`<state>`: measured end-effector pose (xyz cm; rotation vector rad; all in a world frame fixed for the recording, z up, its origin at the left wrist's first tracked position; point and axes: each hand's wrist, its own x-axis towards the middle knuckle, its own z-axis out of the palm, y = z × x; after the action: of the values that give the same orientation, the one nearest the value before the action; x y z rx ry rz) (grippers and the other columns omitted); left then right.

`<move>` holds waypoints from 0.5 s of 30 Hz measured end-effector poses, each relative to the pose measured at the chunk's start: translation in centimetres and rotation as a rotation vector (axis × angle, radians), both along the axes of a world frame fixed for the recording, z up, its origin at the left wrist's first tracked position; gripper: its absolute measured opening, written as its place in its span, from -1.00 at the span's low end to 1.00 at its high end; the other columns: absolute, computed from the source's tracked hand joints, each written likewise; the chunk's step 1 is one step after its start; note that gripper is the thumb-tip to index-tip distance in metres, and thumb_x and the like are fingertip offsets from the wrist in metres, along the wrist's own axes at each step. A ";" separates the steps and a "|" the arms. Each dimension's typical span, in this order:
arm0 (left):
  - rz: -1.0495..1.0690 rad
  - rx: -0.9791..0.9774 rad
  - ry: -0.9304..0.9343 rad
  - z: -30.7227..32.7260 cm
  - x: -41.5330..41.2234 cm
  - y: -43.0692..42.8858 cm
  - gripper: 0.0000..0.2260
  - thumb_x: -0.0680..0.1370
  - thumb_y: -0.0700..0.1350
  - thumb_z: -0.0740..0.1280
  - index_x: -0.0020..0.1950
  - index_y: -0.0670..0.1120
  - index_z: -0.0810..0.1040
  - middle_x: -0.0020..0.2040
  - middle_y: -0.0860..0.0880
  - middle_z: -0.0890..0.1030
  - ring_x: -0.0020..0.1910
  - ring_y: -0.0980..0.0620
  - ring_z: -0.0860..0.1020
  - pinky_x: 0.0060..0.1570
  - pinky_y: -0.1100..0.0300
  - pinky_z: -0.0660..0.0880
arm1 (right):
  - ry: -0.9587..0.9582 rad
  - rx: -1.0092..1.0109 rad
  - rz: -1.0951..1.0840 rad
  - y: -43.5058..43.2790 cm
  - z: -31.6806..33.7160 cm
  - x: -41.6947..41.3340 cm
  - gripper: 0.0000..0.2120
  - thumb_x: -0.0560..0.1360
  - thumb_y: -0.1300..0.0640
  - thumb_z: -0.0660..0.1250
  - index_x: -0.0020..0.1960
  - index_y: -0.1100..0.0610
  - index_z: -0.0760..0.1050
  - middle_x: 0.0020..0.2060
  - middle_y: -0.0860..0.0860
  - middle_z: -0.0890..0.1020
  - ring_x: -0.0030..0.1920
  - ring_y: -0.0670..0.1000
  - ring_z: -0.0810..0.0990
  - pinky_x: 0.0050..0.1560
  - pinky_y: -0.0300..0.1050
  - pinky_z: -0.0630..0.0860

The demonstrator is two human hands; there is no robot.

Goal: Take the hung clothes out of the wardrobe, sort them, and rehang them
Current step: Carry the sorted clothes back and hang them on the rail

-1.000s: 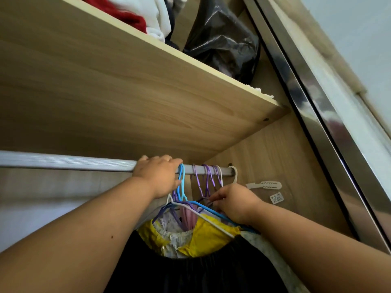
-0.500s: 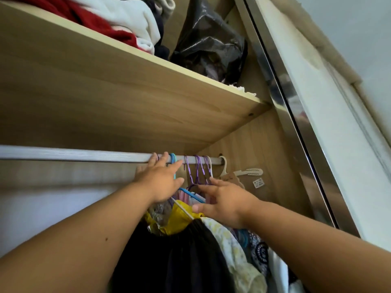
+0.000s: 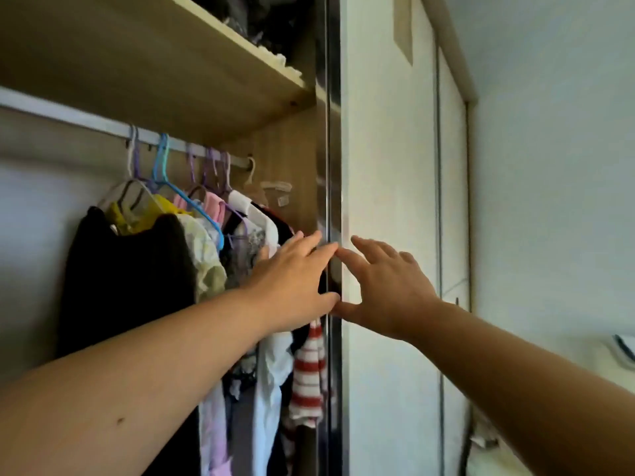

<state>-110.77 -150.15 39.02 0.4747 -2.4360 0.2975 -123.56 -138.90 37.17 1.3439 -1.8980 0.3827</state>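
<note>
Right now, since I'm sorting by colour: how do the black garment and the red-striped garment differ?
The black garment is plain; the red-striped garment has red and white bands. The black garment hangs leftmost and shows broad; the red-striped garment hangs rightmost, beside the door edge, showing narrow. Both hang in the same row under the rail.

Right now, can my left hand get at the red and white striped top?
Probably yes. The left hand, open, hovers just above the striped top, which hangs beside the door edge with nothing between them.
</note>
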 end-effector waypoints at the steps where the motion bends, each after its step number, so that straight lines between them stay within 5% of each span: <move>1: -0.034 0.018 -0.025 -1.7 -1.3 1.9 -0.28 0.48 0.20 0.25 0.54 0.16 -0.05 0.57 0.07 -0.07 0.54 0.03 -0.13 0.43 -0.21 -0.05 | -0.032 0.024 -0.044 2.2 -1.8 -0.9 -0.19 0.38 -0.45 0.12 0.50 -0.14 -0.01 0.53 0.01 0.11 0.51 0.12 0.09 0.42 0.20 0.17; 15: -0.540 0.438 -0.438 -29.7 -15.0 30.3 -0.34 0.51 0.18 0.26 0.52 0.19 0.01 0.57 0.05 -0.02 0.54 0.00 -0.04 0.45 -0.17 0.02 | -0.638 0.264 -0.596 36.2 -28.3 -6.8 -0.24 0.40 -0.33 0.23 0.49 -0.21 -0.02 0.53 -0.05 0.06 0.50 0.01 0.05 0.44 0.15 0.04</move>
<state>-125.80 -119.84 9.30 -0.1024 -2.9436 -0.4109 -130.39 -102.70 8.85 0.7779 -2.8436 0.2740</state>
